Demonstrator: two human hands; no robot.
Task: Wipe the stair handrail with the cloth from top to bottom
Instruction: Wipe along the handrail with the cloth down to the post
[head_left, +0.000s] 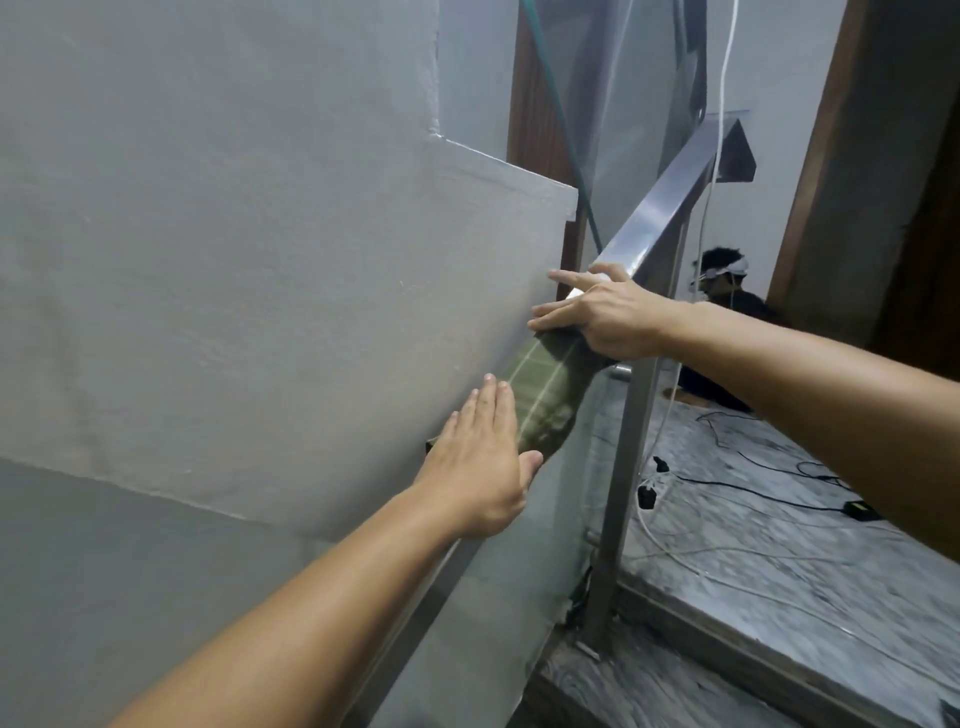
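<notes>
The left hand comes in from the lower left on a bare, outstretched forearm. Its grip is wide: the four fingers lie flat and close together, pointing up, and the thumb stands off to the right. The palm presses on the lower end of the olive-green cloth with pale stripes, closing around nothing. What the palm covers cannot be made out.

The cloth is draped over the sloping brushed-steel stair handrail and hides the stretch of rail between the two hands. Its lower end bunches beside the left thumb, and motion blur softens its weave.

The right hand reaches in from the right edge on a long bare forearm, wrist bent left. Its grip is also wide, with the fingers spread and extended towards the pale grey plastered wall. The palm lies flat over the cloth's upper end where it meets bare rail, and the forefinger touches the rail's shiny top face. The thumb is hidden under the hand.

Above the right hand the rail climbs bare to its upper end. A steel post stands under it, beside a glass panel. Beyond lies a grey marbled floor strewn with black and white cables, where a person in dark clothes sits, partly hidden by the post and the right forearm.
</notes>
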